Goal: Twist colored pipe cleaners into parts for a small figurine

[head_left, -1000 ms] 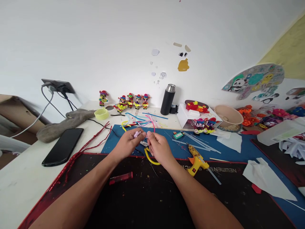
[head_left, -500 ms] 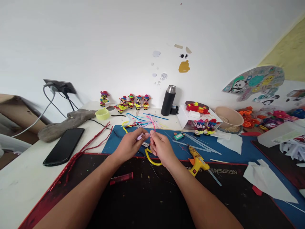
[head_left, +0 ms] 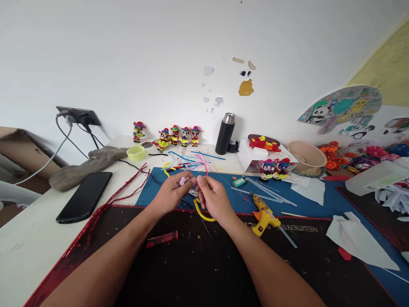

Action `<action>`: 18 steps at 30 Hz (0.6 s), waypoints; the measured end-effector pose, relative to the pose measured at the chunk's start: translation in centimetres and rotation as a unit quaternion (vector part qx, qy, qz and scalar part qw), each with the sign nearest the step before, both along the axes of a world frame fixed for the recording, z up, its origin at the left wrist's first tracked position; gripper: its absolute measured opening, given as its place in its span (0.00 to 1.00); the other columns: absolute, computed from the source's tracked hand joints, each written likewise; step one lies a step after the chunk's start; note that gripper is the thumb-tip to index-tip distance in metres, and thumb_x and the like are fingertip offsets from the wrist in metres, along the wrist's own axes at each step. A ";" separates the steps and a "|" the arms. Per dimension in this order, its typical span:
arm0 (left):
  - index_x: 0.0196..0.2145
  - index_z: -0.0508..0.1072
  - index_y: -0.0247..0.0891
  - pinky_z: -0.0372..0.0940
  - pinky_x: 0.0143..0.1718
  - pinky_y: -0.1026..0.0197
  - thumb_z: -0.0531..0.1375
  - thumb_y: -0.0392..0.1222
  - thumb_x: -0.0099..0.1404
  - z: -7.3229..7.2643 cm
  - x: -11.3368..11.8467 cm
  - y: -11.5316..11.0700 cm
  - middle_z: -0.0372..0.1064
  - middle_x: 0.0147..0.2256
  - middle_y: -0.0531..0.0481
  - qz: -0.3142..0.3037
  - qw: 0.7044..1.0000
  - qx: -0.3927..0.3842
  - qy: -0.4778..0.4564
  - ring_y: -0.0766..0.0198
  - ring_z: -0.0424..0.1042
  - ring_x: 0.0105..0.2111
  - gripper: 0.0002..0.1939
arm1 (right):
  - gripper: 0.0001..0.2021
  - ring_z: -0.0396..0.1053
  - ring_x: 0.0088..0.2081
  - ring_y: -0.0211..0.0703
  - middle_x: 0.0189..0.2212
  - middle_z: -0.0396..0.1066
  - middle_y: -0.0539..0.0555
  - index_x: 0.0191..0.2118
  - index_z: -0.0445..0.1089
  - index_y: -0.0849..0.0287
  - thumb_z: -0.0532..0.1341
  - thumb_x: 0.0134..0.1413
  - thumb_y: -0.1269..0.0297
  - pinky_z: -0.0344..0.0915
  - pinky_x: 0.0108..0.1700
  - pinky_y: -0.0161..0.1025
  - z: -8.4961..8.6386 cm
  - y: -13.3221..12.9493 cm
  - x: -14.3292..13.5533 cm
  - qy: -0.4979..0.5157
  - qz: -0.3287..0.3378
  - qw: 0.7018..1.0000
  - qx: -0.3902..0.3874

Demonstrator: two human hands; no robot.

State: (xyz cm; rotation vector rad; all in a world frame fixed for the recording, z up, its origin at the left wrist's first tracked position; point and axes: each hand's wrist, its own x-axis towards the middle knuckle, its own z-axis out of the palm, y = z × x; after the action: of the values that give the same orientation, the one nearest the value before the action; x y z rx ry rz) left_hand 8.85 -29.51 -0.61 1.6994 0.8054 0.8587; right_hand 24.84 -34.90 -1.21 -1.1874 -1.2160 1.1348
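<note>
My left hand [head_left: 171, 194] is closed, with a small light purple fuzzy pipe cleaner [head_left: 183, 181] bunched between thumb and fingers. Thumb and forefinger of my right hand [head_left: 216, 197] pinch right beside the left thumb, where the strand's end runs; the fingertips mostly cover it. Both hands hover over the seam of the blue mat and the black mat. Just beneath them lie pliers with yellow handles [head_left: 204, 216], their metal head partly hidden by my fingers. Behind the hands, several loose coloured pipe cleaners [head_left: 200, 161] lie scattered.
A yellow glue gun [head_left: 263, 217] lies right, near clear glue sticks [head_left: 271, 194]. Red tinsel stems [head_left: 104, 209] and a phone [head_left: 84, 197] lie left. Small figures [head_left: 175, 135], a black flask [head_left: 225, 134] and a white box [head_left: 244, 157] stand behind. A red tool [head_left: 162, 239] lies in front.
My hands have drawn closer, fingertips now almost touching; the pale strand that showed between them is covered. The purple bunch sits slightly higher and further left in view.
</note>
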 end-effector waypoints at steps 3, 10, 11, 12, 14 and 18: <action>0.28 0.66 0.39 0.49 0.23 0.64 0.64 0.58 0.67 -0.2 0.3 0.0 0.52 0.22 0.59 -0.027 0.997 -0.062 -0.040 0.68 0.51 0.22 0.21 | 0.29 0.55 0.15 0.37 0.14 0.56 0.44 0.27 0.64 0.53 0.57 0.64 0.32 0.50 0.20 0.36 -0.6 0.1 0.0 -0.023 -0.017 1.000 0.007; 0.27 0.66 0.39 0.48 0.23 0.63 0.65 0.58 0.66 0.4 0.5 -0.7 0.52 0.21 0.59 -0.015 0.995 -0.071 -0.064 0.69 0.50 0.21 0.22 | 0.29 0.56 0.19 0.40 0.15 0.55 0.46 0.26 0.63 0.53 0.55 0.66 0.33 0.50 0.23 0.37 -0.9 -0.1 0.1 -0.051 -0.021 0.998 0.021; 0.27 0.67 0.38 0.49 0.23 0.63 0.65 0.57 0.67 0.5 0.4 -0.7 0.52 0.21 0.59 -0.012 0.996 -0.062 -0.063 0.69 0.50 0.22 0.22 | 0.29 0.56 0.19 0.40 0.15 0.55 0.46 0.26 0.63 0.53 0.55 0.67 0.33 0.50 0.23 0.37 -0.9 -0.1 0.1 -0.049 -0.019 0.998 0.022; 0.28 0.67 0.38 0.49 0.23 0.63 0.65 0.57 0.67 0.5 0.4 -0.7 0.52 0.22 0.59 -0.011 0.996 -0.058 -0.061 0.69 0.51 0.22 0.21 | 0.29 0.56 0.19 0.40 0.15 0.55 0.45 0.26 0.63 0.53 0.55 0.67 0.33 0.50 0.23 0.37 -1.0 -0.1 0.2 -0.046 -0.018 0.999 0.022; 0.28 0.67 0.38 0.49 0.23 0.63 0.65 0.57 0.67 0.3 0.5 -0.6 0.52 0.22 0.59 -0.016 0.997 -0.060 -0.053 0.69 0.51 0.22 0.21 | 0.29 0.55 0.18 0.39 0.14 0.54 0.45 0.26 0.63 0.53 0.55 0.66 0.33 0.50 0.22 0.36 -1.3 0.2 0.2 -0.036 -0.019 0.999 0.015; 0.29 0.67 0.38 0.50 0.25 0.63 0.63 0.58 0.69 -0.3 0.8 -0.3 0.53 0.22 0.59 -0.007 0.999 -0.030 -0.010 0.67 0.52 0.23 0.21 | 0.32 0.52 0.15 0.36 0.12 0.52 0.43 0.24 0.60 0.53 0.58 0.61 0.28 0.49 0.19 0.36 -1.8 0.9 0.3 0.000 -0.019 1.000 -0.007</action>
State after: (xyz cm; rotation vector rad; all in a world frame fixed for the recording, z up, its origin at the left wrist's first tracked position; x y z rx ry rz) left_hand 9.62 -29.79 -0.86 1.6400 0.7975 0.8339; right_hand 25.17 -33.96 -3.04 -1.2165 -1.1824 1.1176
